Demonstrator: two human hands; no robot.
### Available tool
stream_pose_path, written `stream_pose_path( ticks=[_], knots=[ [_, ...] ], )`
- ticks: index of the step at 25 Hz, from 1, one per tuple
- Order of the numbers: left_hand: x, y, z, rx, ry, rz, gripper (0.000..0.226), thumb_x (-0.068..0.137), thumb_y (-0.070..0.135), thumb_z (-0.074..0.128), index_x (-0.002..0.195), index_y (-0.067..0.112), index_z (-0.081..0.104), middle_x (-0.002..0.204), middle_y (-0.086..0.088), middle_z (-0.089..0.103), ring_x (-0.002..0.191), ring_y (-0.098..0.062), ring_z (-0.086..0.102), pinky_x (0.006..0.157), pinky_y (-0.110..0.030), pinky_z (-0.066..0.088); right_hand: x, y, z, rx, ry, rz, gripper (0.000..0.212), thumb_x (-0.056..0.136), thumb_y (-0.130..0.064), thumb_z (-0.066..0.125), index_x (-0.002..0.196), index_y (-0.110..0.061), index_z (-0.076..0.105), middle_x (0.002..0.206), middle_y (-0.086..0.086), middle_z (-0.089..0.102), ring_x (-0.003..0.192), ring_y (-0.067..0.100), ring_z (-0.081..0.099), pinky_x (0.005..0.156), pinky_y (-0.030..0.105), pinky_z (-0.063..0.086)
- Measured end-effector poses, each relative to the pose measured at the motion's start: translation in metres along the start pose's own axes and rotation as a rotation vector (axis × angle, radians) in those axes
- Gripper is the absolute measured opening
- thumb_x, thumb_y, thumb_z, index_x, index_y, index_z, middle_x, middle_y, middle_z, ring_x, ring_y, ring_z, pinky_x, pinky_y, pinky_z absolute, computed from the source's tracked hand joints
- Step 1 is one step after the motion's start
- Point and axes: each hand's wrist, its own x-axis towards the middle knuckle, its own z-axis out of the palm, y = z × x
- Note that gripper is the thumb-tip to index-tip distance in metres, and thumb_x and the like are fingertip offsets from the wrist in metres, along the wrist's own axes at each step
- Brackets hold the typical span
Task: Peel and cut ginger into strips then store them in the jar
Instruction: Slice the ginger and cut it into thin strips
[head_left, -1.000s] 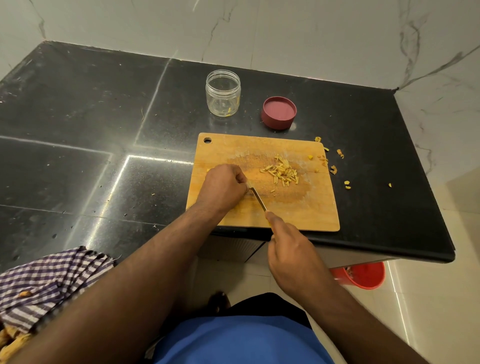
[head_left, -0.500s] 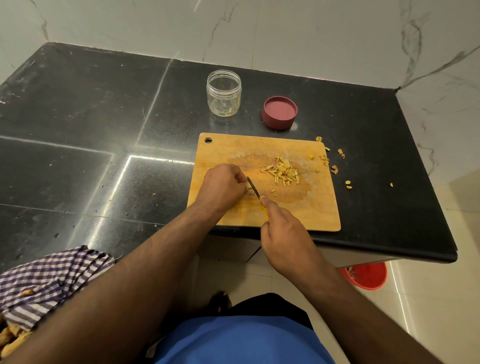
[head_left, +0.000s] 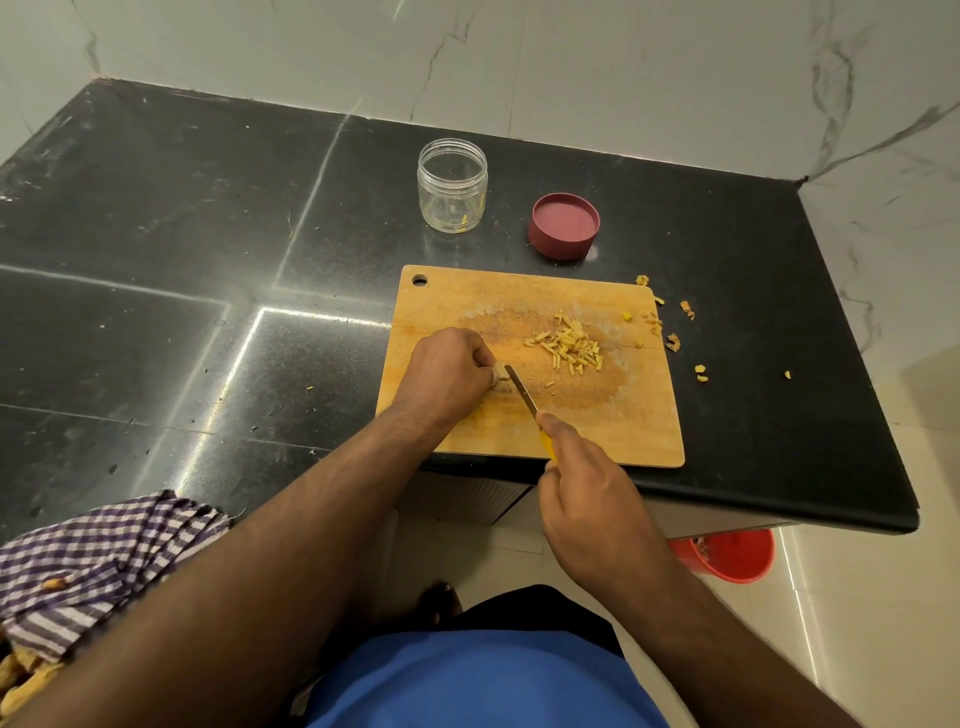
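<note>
Ginger piece (head_left: 500, 375) on the cutting board (head_left: 452, 296), pinned under our left hand's (head_left: 448, 371) curled fingers | surface (head_left: 156, 234) | right hand (head_left: 589, 512) gripping knife (head_left: 522, 395), blade beside ginger | jar (head_left: 452, 185) open | strips (head_left: 569, 347) piled mid-board

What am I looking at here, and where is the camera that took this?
No machine: a person wears a camera on the head, looking down at their own hands. The left hand pins a small ginger piece on the wooden cutting board. The right hand grips a yellow-handled knife, blade beside the ginger. Cut ginger strips lie piled on the board. Behind it on the black counter stand an open clear jar and its red lid. Peel scraps lie right of the board.
</note>
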Motion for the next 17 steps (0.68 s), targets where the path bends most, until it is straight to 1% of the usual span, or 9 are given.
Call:
stream_pose_path(
  ticks=[2, 4, 6, 8, 10, 13, 14, 17],
  knots=[
    [0.0, 0.001, 0.0, -0.001, -0.001, -0.002, 0.007, 0.087, 0.018, 0.076, 0.093, 0.018, 0.075, 0.088, 0.007, 0.067, 0.086, -0.009, 0.061, 0.057, -0.014, 0.036, 0.01, -0.003, 0.002, -0.015, -0.007, -0.008, 0.051, 0.101, -0.018, 0.037, 0.151, -0.023, 0.026, 0.137, 0.001, 0.049, 0.113, 0.011, 0.049, 0.09, 0.02, 0.038],
    [0.0, 0.0, 0.0, -0.012, 0.005, -0.008, 0.007, 0.086, 0.017, 0.076, 0.093, 0.017, 0.076, 0.09, 0.006, 0.07, 0.084, -0.009, 0.061, 0.058, -0.014, 0.037, 0.019, -0.004, 0.006, -0.022, -0.017, -0.006, 0.051, 0.1, -0.017, 0.037, 0.15, -0.022, 0.026, 0.137, 0.003, 0.049, 0.115, 0.015, 0.05, 0.093, 0.025, 0.04],
    [0.001, 0.0, 0.0, -0.024, 0.005, -0.008, 0.007, 0.085, 0.017, 0.077, 0.092, 0.017, 0.077, 0.092, 0.005, 0.072, 0.083, -0.008, 0.061, 0.058, -0.014, 0.039, 0.026, -0.005, 0.01, -0.045, -0.018, -0.003, 0.051, 0.1, -0.017, 0.037, 0.15, -0.022, 0.027, 0.132, 0.006, 0.052, 0.11, 0.018, 0.052, 0.09, 0.03, 0.044],
    [0.001, 0.0, 0.0, -0.031, 0.003, -0.012, 0.007, 0.085, 0.018, 0.077, 0.092, 0.017, 0.077, 0.092, 0.006, 0.072, 0.083, -0.007, 0.062, 0.059, -0.015, 0.04, 0.027, -0.006, 0.011, -0.075, -0.027, -0.006, 0.051, 0.1, -0.018, 0.036, 0.15, -0.022, 0.025, 0.127, 0.006, 0.053, 0.103, 0.02, 0.054, 0.085, 0.032, 0.046],
    [0.001, -0.001, 0.0, -0.023, 0.0, -0.013, 0.005, 0.085, 0.018, 0.077, 0.091, 0.018, 0.077, 0.089, 0.006, 0.072, 0.082, -0.007, 0.062, 0.06, -0.016, 0.041, 0.02, -0.005, 0.011, -0.083, -0.045, -0.002, 0.052, 0.101, -0.019, 0.036, 0.151, -0.024, 0.022, 0.124, 0.005, 0.052, 0.099, 0.018, 0.053, 0.082, 0.03, 0.045],
    [0.001, -0.001, -0.001, -0.012, 0.0, -0.005, 0.002, 0.086, 0.019, 0.076, 0.088, 0.018, 0.077, 0.085, 0.006, 0.071, 0.081, -0.008, 0.062, 0.062, -0.019, 0.043, 0.0, 0.0, 0.008, -0.082, -0.041, -0.017, 0.053, 0.1, -0.017, 0.038, 0.15, -0.026, 0.023, 0.122, 0.001, 0.054, 0.094, 0.013, 0.053, 0.078, 0.022, 0.042],
    [0.001, -0.001, -0.001, -0.013, -0.002, -0.005, 0.002, 0.085, 0.018, 0.077, 0.088, 0.018, 0.077, 0.085, 0.007, 0.071, 0.082, -0.008, 0.062, 0.062, -0.019, 0.043, -0.005, 0.002, 0.007, -0.064, -0.032, -0.026, 0.053, 0.1, -0.017, 0.038, 0.15, -0.026, 0.025, 0.122, 0.001, 0.054, 0.096, 0.013, 0.054, 0.079, 0.022, 0.043],
    [0.001, -0.001, -0.001, -0.021, -0.012, -0.006, 0.005, 0.085, 0.018, 0.077, 0.09, 0.018, 0.077, 0.087, 0.006, 0.071, 0.083, -0.009, 0.063, 0.065, -0.02, 0.046, -0.008, 0.002, 0.003, -0.006, 0.005, -0.021, 0.051, 0.1, -0.018, 0.038, 0.15, -0.025, 0.027, 0.131, 0.001, 0.052, 0.108, 0.013, 0.053, 0.088, 0.025, 0.044]
  ],
)
